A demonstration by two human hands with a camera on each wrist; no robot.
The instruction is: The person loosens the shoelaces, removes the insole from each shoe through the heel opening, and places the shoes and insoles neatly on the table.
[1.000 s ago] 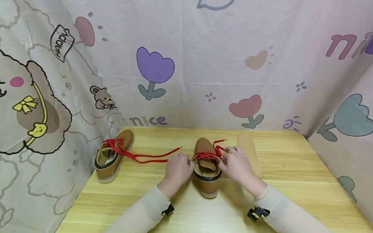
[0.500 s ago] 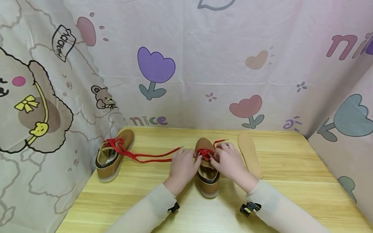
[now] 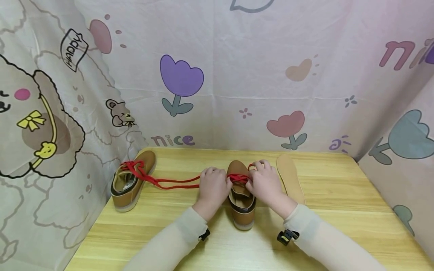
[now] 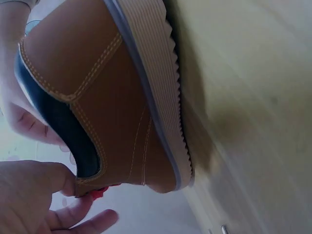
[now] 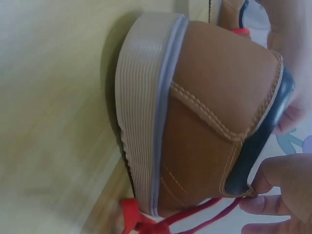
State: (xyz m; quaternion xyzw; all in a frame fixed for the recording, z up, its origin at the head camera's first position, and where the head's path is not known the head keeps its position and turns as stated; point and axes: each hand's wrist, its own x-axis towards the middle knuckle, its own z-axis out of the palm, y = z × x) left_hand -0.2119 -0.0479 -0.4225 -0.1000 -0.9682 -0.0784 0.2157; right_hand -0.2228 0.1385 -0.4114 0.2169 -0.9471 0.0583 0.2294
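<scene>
A brown leather lace-up shoe (image 3: 243,217) with a dark collar stands on the table, toe pointing away from me. Red laces (image 3: 239,177) cross over its front, and the tongue shows behind them. My left hand (image 3: 214,186) pinches the left eyelet flap between thumb and finger; in the left wrist view the thumb (image 4: 61,178) lies at the flap's top corner. On the other side, my right hand (image 3: 266,183) pinches the right eyelet flap, and its fingertips (image 5: 263,204) meet at that corner in the right wrist view. Part of the lace end is hidden behind the right hand.
At the table's left edge stands a second brown shoe (image 3: 127,203), its long red laces (image 3: 176,184) stretching over to my left hand. A tan insole (image 3: 292,178) lies right of my right hand. Printed curtains (image 3: 217,75) enclose the back and sides.
Both hands have come inward and slightly away from me, from laces and flaps drawn wide to the flap edges close together. The shoe's opening is narrower. The second shoe stays put.
</scene>
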